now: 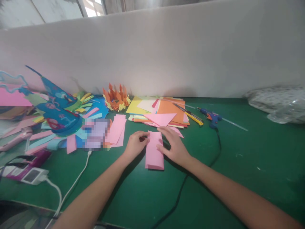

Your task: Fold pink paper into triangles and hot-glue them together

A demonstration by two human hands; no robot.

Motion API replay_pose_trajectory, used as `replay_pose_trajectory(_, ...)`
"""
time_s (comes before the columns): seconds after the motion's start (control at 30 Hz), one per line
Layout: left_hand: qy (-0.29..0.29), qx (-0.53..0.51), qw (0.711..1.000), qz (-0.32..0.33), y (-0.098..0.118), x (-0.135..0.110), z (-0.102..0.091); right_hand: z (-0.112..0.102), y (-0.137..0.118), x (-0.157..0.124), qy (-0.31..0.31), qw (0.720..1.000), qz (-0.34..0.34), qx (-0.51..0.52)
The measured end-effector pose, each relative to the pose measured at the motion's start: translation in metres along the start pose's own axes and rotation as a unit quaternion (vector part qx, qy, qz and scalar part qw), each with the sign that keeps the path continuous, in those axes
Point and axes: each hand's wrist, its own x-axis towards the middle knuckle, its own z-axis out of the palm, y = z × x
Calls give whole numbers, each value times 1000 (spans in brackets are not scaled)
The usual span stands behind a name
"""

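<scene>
A folded pink paper strip [153, 154] lies on the green table [250, 165] in front of me. My left hand [135, 144] is at its upper left corner, fingers curled and pinching the edge. Across from it, my right hand [173, 144] rests on the strip's right edge, fingers spread and pressing the paper flat.
A stack of coloured paper sheets [164, 111] lies just beyond, with a yellow utility knife [190, 115] and a blue glue gun [212, 117] whose black cord [181, 190] runs toward me. Paper craft pieces [62, 111] crowd the left. A white cable [73, 184] and a plastic bag [278, 101] are also here.
</scene>
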Motion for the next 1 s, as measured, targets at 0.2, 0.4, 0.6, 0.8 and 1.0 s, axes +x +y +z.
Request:
replay_pose_trajectory(0.2, -23, 13, 999, 20, -3, 2, -3, -1, -7, 1, -155, 983, -94, -12)
replay_pose_trajectory(0.4, -54, 27, 998, 31, -8, 5, -9, 0, -6, 1, -174, 977, -116, -36)
replay_pose_trajectory(0.6, -79, 27, 995, 58, -10, 6, -12, 0, -4, 2, -187, 973, -128, -50)
replay_pose_trajectory(0.8, -99, 15, 994, 50, -8, 6, -14, 1, -3, 0, -192, 971, -130, -60)
replay_pose_trajectory(1.0, -102, 40, 993, 42, -11, 7, -14, 0, -4, 0, -199, 968, -132, -70)
